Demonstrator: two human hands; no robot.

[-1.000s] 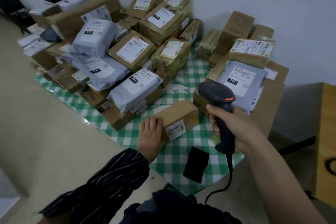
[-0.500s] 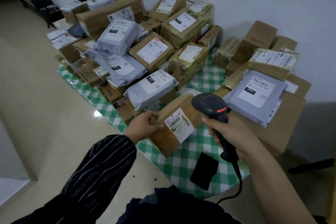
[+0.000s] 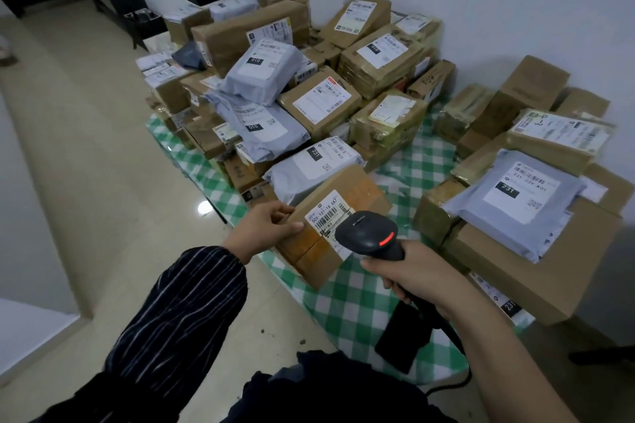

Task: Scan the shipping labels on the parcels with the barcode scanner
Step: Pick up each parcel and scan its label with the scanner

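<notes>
Scan step in hand. Left hand (image 3: 264,230) pinches the box (image 3: 357,189) at its near edge, tilted over the checked cloth (image 3: 347,299), label (image 3: 328,215) facing up. Right hand (image 3: 415,271) has its fingers curled round the scanner (image 3: 367,233), whose head is just beside the label. Next, likely: square up on the barcode, then trigger.

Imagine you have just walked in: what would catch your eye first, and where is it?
First, the black barcode scanner in the right hand, low centre, its red light glowing, aimed at the label on a brown box that the left hand holds tilted. Behind them, a heap of brown and grey parcels covers a green checked cloth.
</notes>
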